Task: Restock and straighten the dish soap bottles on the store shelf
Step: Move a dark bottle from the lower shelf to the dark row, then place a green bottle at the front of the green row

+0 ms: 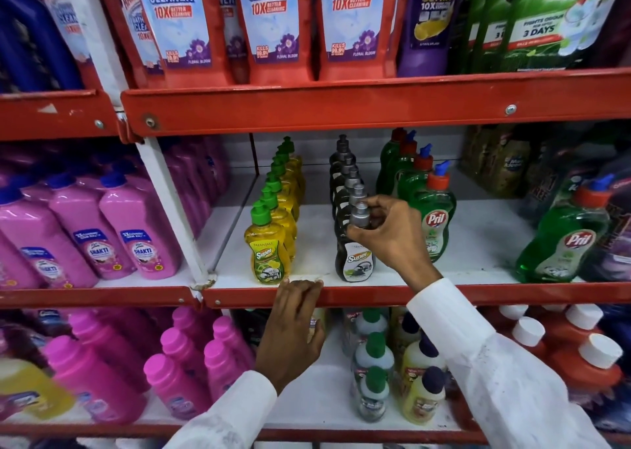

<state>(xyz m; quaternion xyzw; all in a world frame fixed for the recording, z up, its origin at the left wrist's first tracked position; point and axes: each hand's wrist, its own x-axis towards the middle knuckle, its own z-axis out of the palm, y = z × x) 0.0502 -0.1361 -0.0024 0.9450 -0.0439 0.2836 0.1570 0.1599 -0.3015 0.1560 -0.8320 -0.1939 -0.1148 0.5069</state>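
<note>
The middle shelf (478,243) is a white board with a red metal lip, worn and chipped where it meets the white upright (170,206) at the left. On it stand three rows of dish soap running front to back: yellow bottles with green caps (269,247), dark bottles with grey caps (353,260), and green Pril bottles with orange caps (435,219). One more green Pril bottle (563,237) stands apart at the right, near the shelf's front edge.

The right hand (389,233) reaches in from a white sleeve, its fingers (362,235) pinching the grey cap of the front dark bottle, which stands upright at the shelf's front edge. The left hand (293,325) rests on the red lip between the yellow and dark rows — fingers pressed together and curled over the edge, holding nothing.

Above, red pouches of bathroom cleaner (269,21) lean on the upper shelf. Pink bottles (136,237) fill the bay to the left, and the shelf below carries more pink bottles and small round-capped bottles (375,363).
</note>
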